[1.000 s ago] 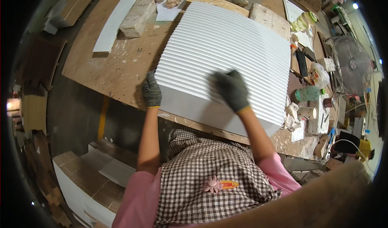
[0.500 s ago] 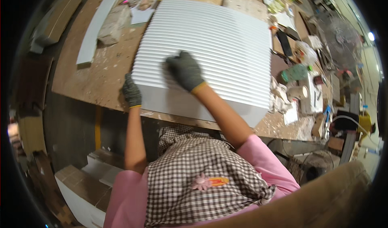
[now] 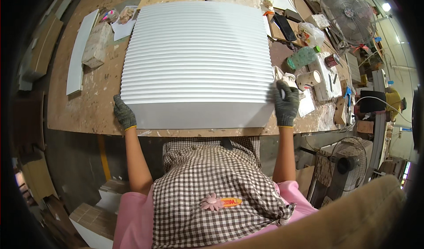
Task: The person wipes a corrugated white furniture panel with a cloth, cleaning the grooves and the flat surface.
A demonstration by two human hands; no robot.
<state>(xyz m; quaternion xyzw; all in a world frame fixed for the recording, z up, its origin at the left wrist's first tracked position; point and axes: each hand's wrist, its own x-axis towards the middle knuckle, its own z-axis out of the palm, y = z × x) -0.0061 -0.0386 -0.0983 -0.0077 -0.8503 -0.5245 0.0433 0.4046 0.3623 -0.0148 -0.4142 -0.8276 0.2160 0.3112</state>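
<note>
A large white ribbed panel point(image 3: 198, 54) lies on the worktable with a smooth grey-white strip along its near side. My left hand point(image 3: 124, 113), in a dark grey knit glove with a yellow cuff, grips the panel's near left edge. Just beyond the right edge is my right hand point(image 3: 287, 105), gloved the same way, its fingers curled. A small white spot shows between those fingers, too little to name. Right behind that hand are a crumpled whitish cloth point(image 3: 285, 77) and a white cup-like container point(image 3: 308, 79).
The brown worktable point(image 3: 66, 112) carries a long white board point(image 3: 82, 54) and a stained block point(image 3: 97, 45) at left. To the right are a green bottle point(image 3: 302, 58), a dark can point(image 3: 332, 60), a black phone-like object point(image 3: 285, 27) and a plastic bag point(image 3: 311, 33). Fans point(image 3: 348, 14) stand beyond.
My right hand has moved from the middle of the ribbed surface to beside its right edge. My left hand stays at the left edge. The view has turned, and the panel now appears squarer to me.
</note>
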